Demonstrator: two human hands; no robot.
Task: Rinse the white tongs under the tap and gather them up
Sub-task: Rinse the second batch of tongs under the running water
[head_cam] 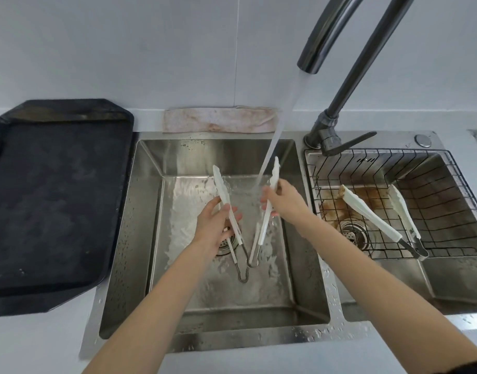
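White tongs [223, 188] with metal hinge ends are spread into a V over the left sink basin [140, 238]; it looks like two pairs nested together. My left hand [214, 228] grips the left arms and my right hand [284, 202] grips the right arms [274, 174]. The tap [311, 62] is running, and its water stream [276, 139] falls between the arms, just left of my right hand. Another pair of white tongs [366, 211] lies in the wire basket [447, 211] in the right basin.
A black tray [56, 198] lies on the counter to the left of the sink. A stained cloth [218, 120] lies behind the left basin. The tap's lever [350, 141] points right over the basket. Brown residue stains the right basin's floor [331, 209].
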